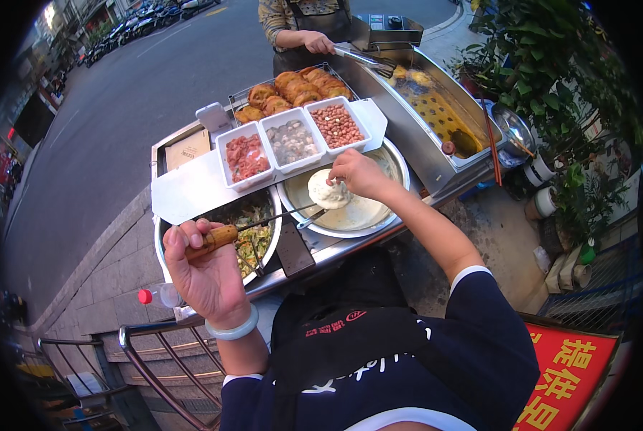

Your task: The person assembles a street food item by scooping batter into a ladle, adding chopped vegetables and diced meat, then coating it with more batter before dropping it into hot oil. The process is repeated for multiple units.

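Note:
My left hand (208, 269) grips the wooden handle (212, 242) of a long-handled metal mold, whose end bears a round, batter-coated mound (328, 189). Over it is my right hand (358, 173), its fingertips at a small reddish-brown piece, maybe a peanut, on top. The mound is above a wide metal bowl of pale batter (372, 213). Behind the bowl stand white trays of peanuts (336, 126), greyish shellfish-like pieces (290, 142) and raw chopped meat (245, 158). A bowl of shredded vegetables (254, 245) lies at the left, partly hidden by my left hand.
A co-worker's hand (317, 42) holds tongs (367, 58) by a fryer of oil (440, 116). Fried cakes (294, 91) fill a wire rack. Red chopsticks (491, 143) lean on the fryer's right edge. A red-capped bottle (159, 296), metal railing (159, 372) and potted plants (542, 199) stand near the cart.

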